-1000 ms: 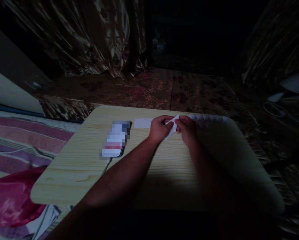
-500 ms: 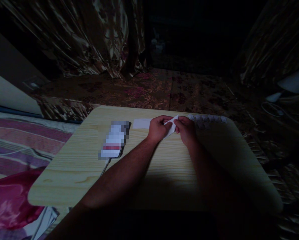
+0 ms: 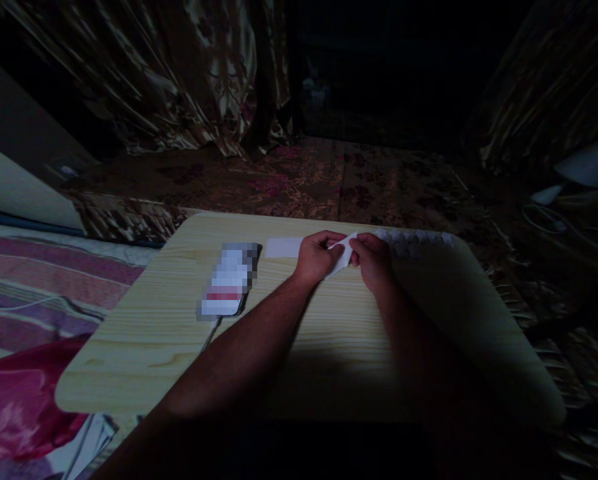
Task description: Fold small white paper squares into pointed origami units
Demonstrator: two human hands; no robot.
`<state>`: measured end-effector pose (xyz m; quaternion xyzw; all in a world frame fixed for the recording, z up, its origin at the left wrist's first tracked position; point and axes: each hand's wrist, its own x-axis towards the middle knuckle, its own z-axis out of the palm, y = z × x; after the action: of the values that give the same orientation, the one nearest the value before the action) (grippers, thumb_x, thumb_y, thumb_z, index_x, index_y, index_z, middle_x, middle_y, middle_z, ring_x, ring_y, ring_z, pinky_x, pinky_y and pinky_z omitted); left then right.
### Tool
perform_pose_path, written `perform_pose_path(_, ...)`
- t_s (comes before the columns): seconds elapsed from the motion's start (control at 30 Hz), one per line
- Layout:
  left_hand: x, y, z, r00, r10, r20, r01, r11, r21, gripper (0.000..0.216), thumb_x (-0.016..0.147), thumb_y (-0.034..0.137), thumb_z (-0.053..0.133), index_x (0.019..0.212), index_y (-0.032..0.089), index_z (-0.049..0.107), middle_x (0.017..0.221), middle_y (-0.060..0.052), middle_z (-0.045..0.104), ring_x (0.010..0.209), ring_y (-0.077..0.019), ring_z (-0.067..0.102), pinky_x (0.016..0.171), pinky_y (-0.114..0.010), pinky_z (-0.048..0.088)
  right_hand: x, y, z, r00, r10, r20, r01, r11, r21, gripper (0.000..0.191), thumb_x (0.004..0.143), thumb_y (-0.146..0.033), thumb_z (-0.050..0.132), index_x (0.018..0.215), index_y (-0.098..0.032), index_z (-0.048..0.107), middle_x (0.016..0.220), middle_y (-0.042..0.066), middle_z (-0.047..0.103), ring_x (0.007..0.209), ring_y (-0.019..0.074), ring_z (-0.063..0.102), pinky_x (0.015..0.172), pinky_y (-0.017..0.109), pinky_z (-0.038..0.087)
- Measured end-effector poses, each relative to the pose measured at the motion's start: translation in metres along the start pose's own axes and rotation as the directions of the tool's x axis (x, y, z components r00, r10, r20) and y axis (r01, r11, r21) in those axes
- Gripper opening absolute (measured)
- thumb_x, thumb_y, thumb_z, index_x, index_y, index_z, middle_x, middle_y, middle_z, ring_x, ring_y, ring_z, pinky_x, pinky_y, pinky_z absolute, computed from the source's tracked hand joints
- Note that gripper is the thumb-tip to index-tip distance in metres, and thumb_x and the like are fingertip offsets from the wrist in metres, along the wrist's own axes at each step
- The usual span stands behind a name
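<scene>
White paper (image 3: 345, 255) is sitting between both hands over the far half of the desk (image 3: 143, 347), can't tell if it's touching the top tbh. L hand (image 3: 317, 259) is gripping it w/ the thumb lying across the face, R hand (image 3: 376, 261) is pinching the other side, so fingers are closed on paper both sides. One pointy corner's sticking up between them, the lower edge is slanting toward the wearer.

Imo it's all about thumb pressure: L thumb should be pinning the paper while R fingers are working the edge. Best be lining up edges b4 pressing, then pressing firm but slow, bc thin paper's prob skewing or crumpling easily. Light's p dim, so tilting it toward the brighter L side might be worth trying. Can't make out fold lines fwiw.

Nearby: a flat sheet (image 3: 283, 247) (or a few, idk) is lying just L of L hand. Small white bits (image 3: 413, 237) are sitting in rows past R hand. Phone (image 3: 227, 277) is lying further L, cable (image 3: 211, 333) running off its near end, so watch that elbow.
</scene>
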<state>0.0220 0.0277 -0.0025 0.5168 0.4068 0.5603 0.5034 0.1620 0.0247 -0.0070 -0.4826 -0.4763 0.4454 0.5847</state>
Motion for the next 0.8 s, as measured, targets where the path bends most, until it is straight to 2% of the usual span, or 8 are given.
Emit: perform_pose_path(0.8,-0.0018,0.0026,0.0007,1.0,-0.02,0.02,0.022,0.998,-0.057,0.023,0.066,0.022,0.078,0.087,0.013,0.077,0.073,-0.003,0.075,0.059,-0.013,0.065,0.058,-0.025,0.052,0.0003,0.0012,-0.0016,1.0,-0.011,0.01,0.011,1.0,0.014,0.023,0.078,-0.041,0.07,0.072,-0.02,0.062,0.045,-0.007,0.05,0.042,0.0095,0.042,0.043,0.024,0.031)
